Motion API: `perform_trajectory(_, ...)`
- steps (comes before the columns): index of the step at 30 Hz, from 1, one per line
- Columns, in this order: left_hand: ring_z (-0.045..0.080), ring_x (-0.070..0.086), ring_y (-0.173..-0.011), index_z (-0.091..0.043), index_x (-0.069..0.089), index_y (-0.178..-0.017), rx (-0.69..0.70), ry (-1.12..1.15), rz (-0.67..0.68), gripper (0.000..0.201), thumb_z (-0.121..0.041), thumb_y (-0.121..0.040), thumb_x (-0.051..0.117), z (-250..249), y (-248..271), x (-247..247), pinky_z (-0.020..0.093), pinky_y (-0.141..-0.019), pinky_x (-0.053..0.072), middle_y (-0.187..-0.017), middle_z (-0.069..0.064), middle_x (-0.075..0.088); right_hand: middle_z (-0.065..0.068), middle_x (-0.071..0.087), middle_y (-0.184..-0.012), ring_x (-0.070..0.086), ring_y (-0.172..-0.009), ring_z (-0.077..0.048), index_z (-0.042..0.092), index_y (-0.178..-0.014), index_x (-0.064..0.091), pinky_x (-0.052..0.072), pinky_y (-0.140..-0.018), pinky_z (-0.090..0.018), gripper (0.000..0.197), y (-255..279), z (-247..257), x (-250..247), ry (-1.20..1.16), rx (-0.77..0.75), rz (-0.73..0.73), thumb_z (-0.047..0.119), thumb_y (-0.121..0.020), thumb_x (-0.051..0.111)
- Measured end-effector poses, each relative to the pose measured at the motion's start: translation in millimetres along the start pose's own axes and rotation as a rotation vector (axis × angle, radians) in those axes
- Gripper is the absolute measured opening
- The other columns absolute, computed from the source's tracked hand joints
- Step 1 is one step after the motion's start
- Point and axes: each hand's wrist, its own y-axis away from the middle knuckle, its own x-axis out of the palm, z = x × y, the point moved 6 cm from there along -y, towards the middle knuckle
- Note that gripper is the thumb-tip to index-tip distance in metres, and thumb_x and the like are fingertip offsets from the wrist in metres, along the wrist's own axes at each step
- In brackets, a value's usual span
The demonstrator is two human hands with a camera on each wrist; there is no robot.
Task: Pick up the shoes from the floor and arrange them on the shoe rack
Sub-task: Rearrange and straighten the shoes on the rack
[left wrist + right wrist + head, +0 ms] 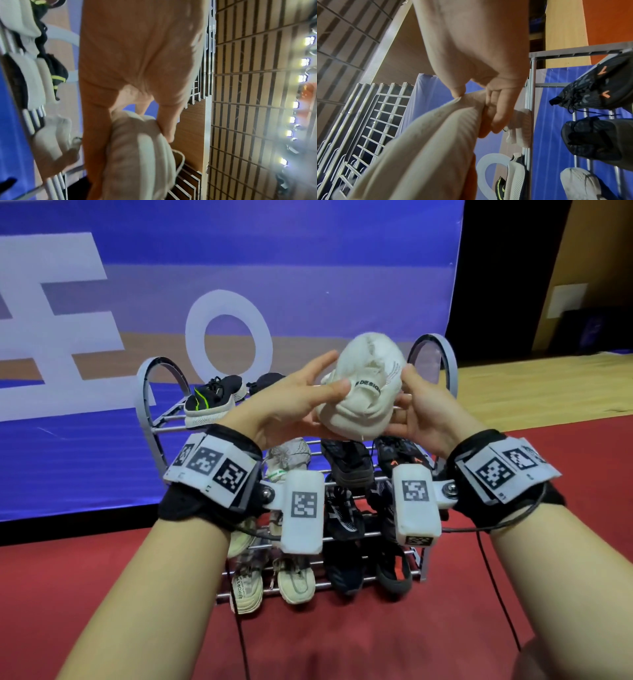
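I hold a cream white shoe (pixel 364 392) in the air above the top shelf of the grey metal shoe rack (pixel 150 419). My left hand (pixel 301 397) grips its heel from the left, thumb on the collar. My right hand (pixel 411 412) pinches its right side. The wrist views show the shoe (pixel 137 155) (pixel 426 146) close up, with the left hand's fingertips (pixel 167 129) on it and the right hand's fingers (pixel 498 112) curled on its edge. A black shoe with a green stripe (pixel 212 398) stands on the top shelf at the left.
The lower shelves carry several shoes: beige pairs (pixel 294 577) on the left, black ones (pixel 346 467) on the right. A blue banner (pixel 239 268) hangs right behind the rack. Red carpet (pixel 342 645) covers the floor in front; wooden floor (pixel 548 385) lies to the right.
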Motion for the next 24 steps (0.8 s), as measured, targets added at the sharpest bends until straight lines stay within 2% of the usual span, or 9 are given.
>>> perform_trajectory(2, 0.018, 0.066, -0.088, -0.028, 0.023, -0.148, 0.002, 0.086, -0.067, 0.063, -0.013, -0.094, 0.051, 3.1, -8.1, 5.8, 0.037, -0.069, 0.059, -0.134, 0.003, 0.052, -0.003, 0.068, -0.088, 0.068, -0.069, -0.018, 0.02, -0.1, 0.059, 0.057, -0.067, -0.039, 0.049, 1.6, -1.7, -3.3, 0.024, 0.038, -0.012, 0.055, -0.098, 0.025)
perform_trajectory(5, 0.021, 0.066, -0.091, -0.03, 0.022, -0.149, 0.009, 0.07, -0.125, 0.068, -0.013, -0.093, 0.056, 11.5, -22.0, 16.2, 0.036, -0.07, 0.059, -0.141, 0.005, 0.049, 0.0, 0.068, -0.082, 0.069, -0.066, -0.016, 0.021, -0.1, 0.06, 0.053, -0.062, -0.034, 0.06, 5.1, -4.4, -7.9, 0.129, 0.112, 0.012, 0.068, -0.091, 0.023)
perform_trajectory(7, 0.022, 0.064, -0.097, -0.03, 0.022, -0.149, 0.026, 0.061, -0.173, 0.069, -0.013, -0.092, 0.058, 14.4, -29.2, 18.7, 0.036, -0.074, 0.058, -0.144, 0.004, 0.046, -0.001, 0.066, -0.083, 0.066, -0.069, -0.018, 0.02, -0.106, 0.058, 0.05, -0.058, -0.031, 0.065, 6.8, -8.0, -10.4, 0.174, 0.15, 0.036, 0.072, -0.088, 0.023)
perform_trajectory(9, 0.023, 0.064, -0.103, -0.029, 0.021, -0.149, 0.059, 0.059, -0.205, 0.071, -0.011, -0.092, 0.057, 14.6, -35.9, 21.6, 0.04, -0.082, 0.056, -0.143, 0.002, 0.047, -0.001, 0.063, -0.079, 0.059, -0.067, -0.018, 0.02, -0.101, 0.058, 0.048, -0.056, -0.029, 0.065, 7.9, -12.5, -12.3, 0.175, 0.165, 0.05, 0.073, -0.087, 0.023)
perform_trajectory(13, 0.021, 0.058, -0.117, -0.026, 0.018, -0.15, 0.17, -0.011, -0.227, 0.071, -0.008, -0.093, 0.056, 12.6, -47.0, 31.2, 0.043, -0.093, 0.052, -0.141, -0.009, 0.039, 0.008, 0.062, -0.058, 0.052, -0.051, -0.012, 0.027, -0.085, 0.06, 0.049, -0.048, -0.023, 0.047, 5.3, -16.5, -12.6, 0.124, 0.103, 0.013, 0.065, -0.091, 0.033)
perform_trajectory(18, 0.024, 0.056, -0.121, -0.034, 0.018, -0.149, 0.2, -0.119, -0.159, 0.072, -0.017, -0.092, 0.058, 21.8, -68.8, 36.9, 0.044, -0.096, 0.05, -0.151, -0.001, 0.034, 0.003, 0.059, -0.069, 0.05, -0.05, -0.011, 0.02, -0.097, 0.059, 0.049, -0.05, -0.024, 0.035, -2.5, -17.5, -23.7, 0.128, 0.014, -0.106, 0.049, -0.097, 0.039)
perform_trajectory(20, 0.02, 0.058, -0.115, -0.037, 0.017, -0.149, 0.198, -0.199, -0.15, 0.07, -0.026, -0.093, 0.057, 26.0, -76.8, 38.1, 0.032, -0.086, 0.053, -0.151, 0.005, 0.037, -0.002, 0.059, -0.076, 0.05, -0.052, -0.013, 0.015, -0.103, 0.058, 0.051, -0.048, -0.024, 0.035, -6.4, -17.5, -29.2, 0.108, 0.0, -0.16, 0.045, -0.098, 0.04)
perform_trajectory(22, 0.014, 0.06, -0.1, -0.037, 0.014, -0.149, 0.183, -0.289, -0.162, 0.069, -0.037, -0.093, 0.054, 30.0, -84.8, 37.7, 0.022, -0.075, 0.05, -0.15, 0.007, 0.038, -0.004, 0.06, -0.078, 0.05, -0.053, -0.014, 0.014, -0.093, 0.058, 0.052, -0.045, -0.021, 0.034, -10.9, -17.5, -35.6, 0.06, -0.004, -0.199, 0.041, -0.099, 0.04)
perform_trajectory(24, 0.017, 0.054, -0.117, -0.034, 0.016, -0.15, 0.168, -0.343, -0.191, 0.075, -0.049, -0.088, 0.055, 33.8, -92.7, 33.5, 0.029, -0.096, 0.046, -0.149, 0.009, 0.038, -0.005, 0.06, -0.078, 0.049, -0.051, -0.014, 0.013, -0.089, 0.057, 0.052, -0.044, -0.02, 0.034, -17.3, -16.1, -43.7, 0.039, -0.005, -0.235, 0.04, -0.1, 0.039)
